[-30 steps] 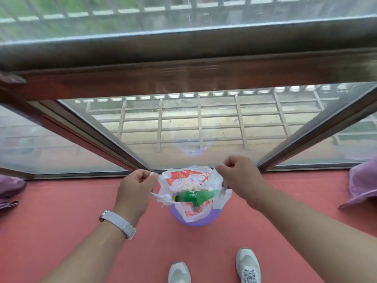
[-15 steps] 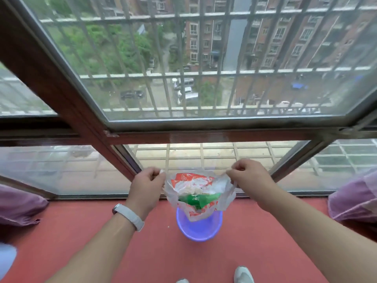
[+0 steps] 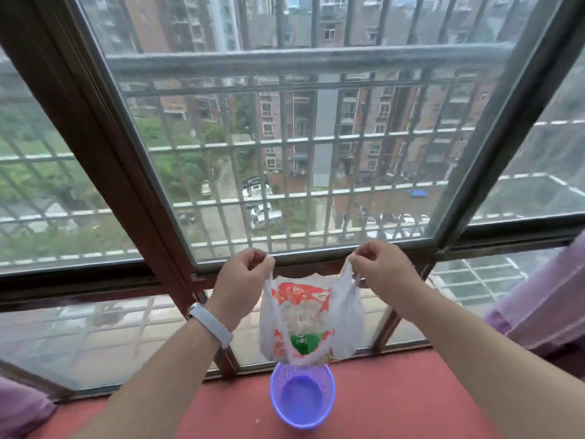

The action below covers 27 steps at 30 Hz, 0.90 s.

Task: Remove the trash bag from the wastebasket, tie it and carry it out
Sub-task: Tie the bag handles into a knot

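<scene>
Left hand: the left hand (image 3: 242, 280) is closed in a pinch on the left handle of the trash bag (image 3: 308, 321), fist raised in front of the window frame (image 3: 120, 172); a pale wristband (image 3: 211, 324) sits on that wrist.
Right hand: the right hand (image 3: 384, 270) is closed on the bag's right handle, thumb and fingers gripping the twisted plastic, at about the same height as the left.
Trash bag: white, thin plastic with red-orange print, stretched between the two hands and hanging in the air; something green (image 3: 305, 342) shows through its lower part. Its bottom hangs just above the wastebasket's rim; whether it touches, I cannot tell.
Wastebasket: the purple mesh wastebasket (image 3: 302, 399) stands upright on the red floor (image 3: 395, 403), near the floor's far edge by the low glass panes, directly below the bag. Its inside looks bare.
Surroundings: metal window bars (image 3: 285, 147) beyond the glass, with apartment blocks and parked cars far below. Purple curtains hang at the right edge (image 3: 538, 299) and the lower left corner (image 3: 22, 410).
</scene>
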Motion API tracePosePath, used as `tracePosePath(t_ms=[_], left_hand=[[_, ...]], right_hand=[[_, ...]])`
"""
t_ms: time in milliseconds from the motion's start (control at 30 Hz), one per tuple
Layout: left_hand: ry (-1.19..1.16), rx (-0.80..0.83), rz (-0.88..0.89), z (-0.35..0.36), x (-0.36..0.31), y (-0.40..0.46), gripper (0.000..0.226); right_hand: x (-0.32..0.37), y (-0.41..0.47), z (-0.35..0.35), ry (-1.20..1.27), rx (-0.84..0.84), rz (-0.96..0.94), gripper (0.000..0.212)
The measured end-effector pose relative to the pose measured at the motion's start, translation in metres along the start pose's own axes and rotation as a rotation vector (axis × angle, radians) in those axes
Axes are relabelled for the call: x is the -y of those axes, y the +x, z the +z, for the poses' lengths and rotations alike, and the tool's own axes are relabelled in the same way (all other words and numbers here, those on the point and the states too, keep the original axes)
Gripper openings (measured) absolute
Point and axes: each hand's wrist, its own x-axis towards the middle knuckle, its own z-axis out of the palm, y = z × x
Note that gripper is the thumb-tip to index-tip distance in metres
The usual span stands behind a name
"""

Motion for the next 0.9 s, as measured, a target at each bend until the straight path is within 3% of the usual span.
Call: tracePosePath(t_ms=[200, 433, 533, 700, 767, 900], left_hand=[[-0.04, 0.071, 0.068, 0.006, -0.055, -0.015, 0.011], [-0.221, 0.157, 0.015, 0.032, -0.085, -0.034, 0.01], [-0.297, 0.25, -0.049, 0.05, -0.094, -0.042, 0.009], [-0.348, 0.464, -0.266, 0.071, -0.099, -0.049, 0.008], [-0.358, 0.516, -0.297, 0.075, -0.099, -0.047, 0.015], [-0.397, 0.642, -0.414, 0.085, -0.099, -0.045, 0.051]], right_hand=[[0.045, -0.018, -0.035, 0.094, 0.065, -0.071, 0.01], [0.066, -0.022, -0.055, -0.044, 0.138, -0.159, 0.01], [0.065, -0.021, -0.062, -0.073, 0.106, -0.157, 0.011], [0.065, -0.02, -0.065, 0.09, 0.088, -0.122, 0.008], [0.064, -0.021, -0.064, 0.132, 0.09, -0.134, 0.008], [0.065, -0.021, -0.063, 0.175, 0.065, -0.144, 0.008]])
